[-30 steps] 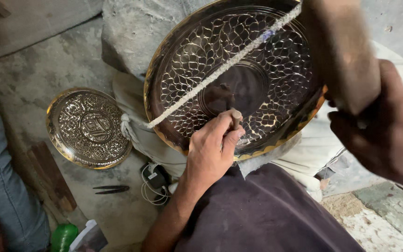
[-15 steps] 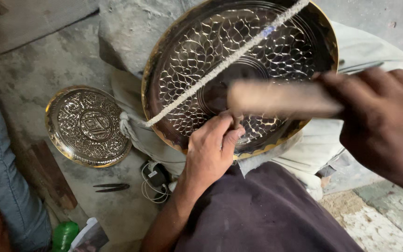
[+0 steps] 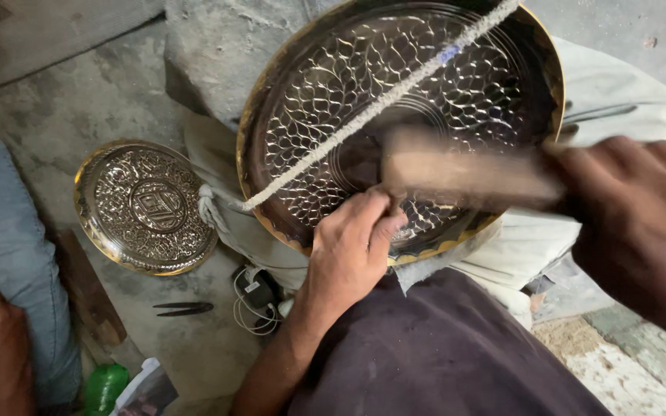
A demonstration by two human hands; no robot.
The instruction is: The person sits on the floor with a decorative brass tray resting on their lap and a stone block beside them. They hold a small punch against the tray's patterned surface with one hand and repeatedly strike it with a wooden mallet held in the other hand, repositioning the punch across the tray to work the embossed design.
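A large round brass tray [image 3: 472, 77] with an embossed leaf pattern rests tilted on a white cloth [image 3: 618, 92] over my lap. A white cord [image 3: 379, 100] runs diagonally across it. My left hand [image 3: 352, 250] is closed in a fist at the tray's lower rim, gripping a small metal punch that is mostly hidden under my fingers. My right hand [image 3: 641, 216] grips the handle of a wooden mallet [image 3: 464, 169]. The mallet is blurred and lies level just above my left fist.
A smaller engraved brass plate [image 3: 144, 204] lies on the stone floor to the left. Near it are a dark pointed tool [image 3: 183, 308], a charger with white cable [image 3: 256, 296] and a green bottle [image 3: 105, 385]. Another person in blue trousers [image 3: 1, 246] sits at the left edge.
The mallet has swung down from raised at the upper right to level over my left fist. My left hand has stayed on the tray's rim.
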